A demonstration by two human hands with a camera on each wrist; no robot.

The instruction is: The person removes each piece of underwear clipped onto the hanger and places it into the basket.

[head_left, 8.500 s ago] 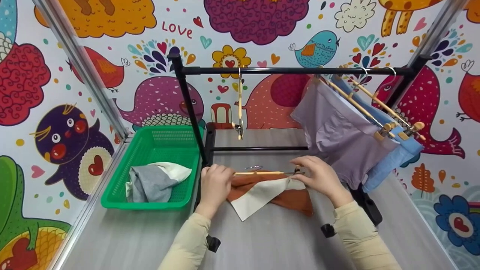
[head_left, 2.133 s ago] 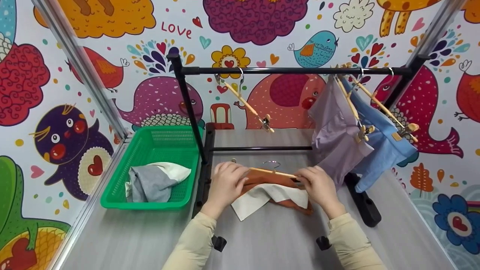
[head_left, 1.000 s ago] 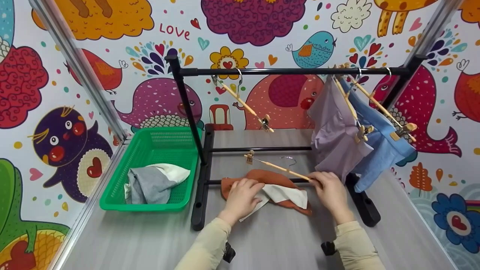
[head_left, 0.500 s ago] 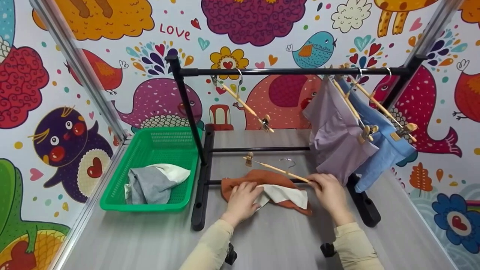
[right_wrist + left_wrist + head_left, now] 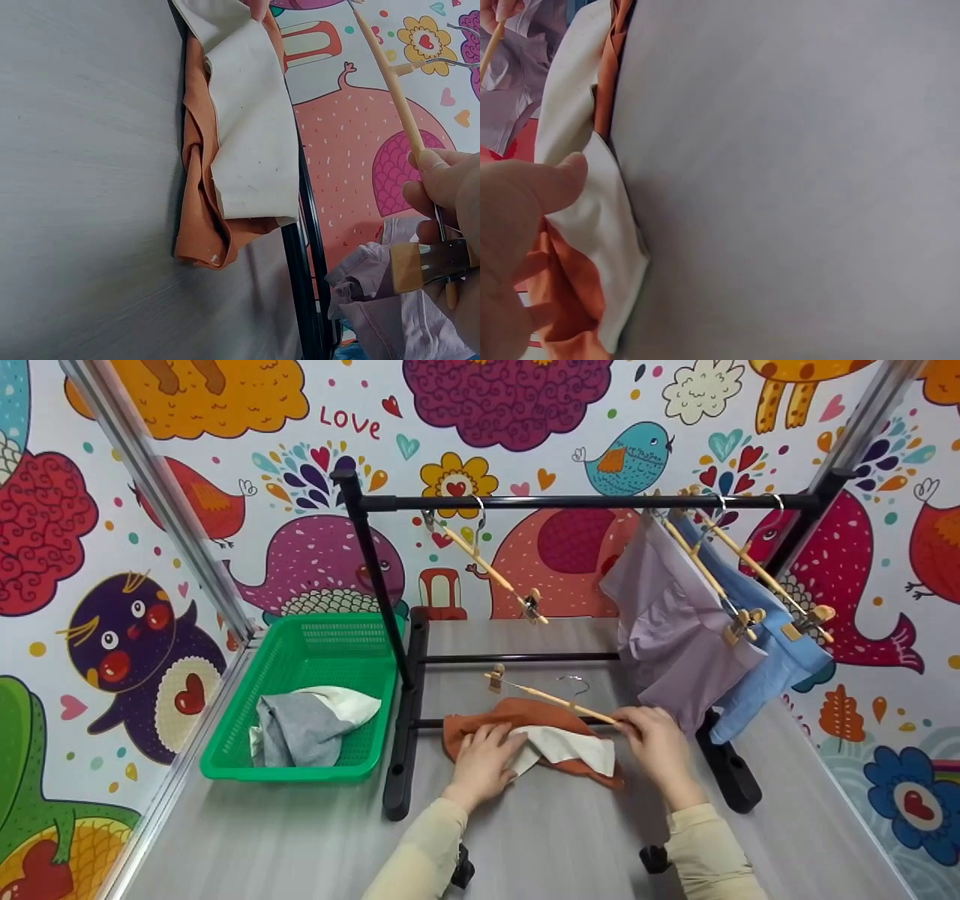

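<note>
Two forearms (image 5: 418, 851) in cream sleeves (image 5: 711, 847) reach forward, angled inward. The left hand (image 5: 484, 763) is palm down, fingers slightly bent and thumb apart from them. The right hand (image 5: 660, 744), well apart, grips, its thumb opposite curled fingers.

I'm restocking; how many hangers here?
4: empty hanger on the rail, left; at right, second hanger with mauve garment, third hanger with blue garment; fourth hanger in the right hand.

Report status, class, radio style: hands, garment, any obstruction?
Left hand on orange-and-white garment; right hand grips hanger. Garment crumpled, unclipped. Lower rack bar close by, possible snag.
</note>
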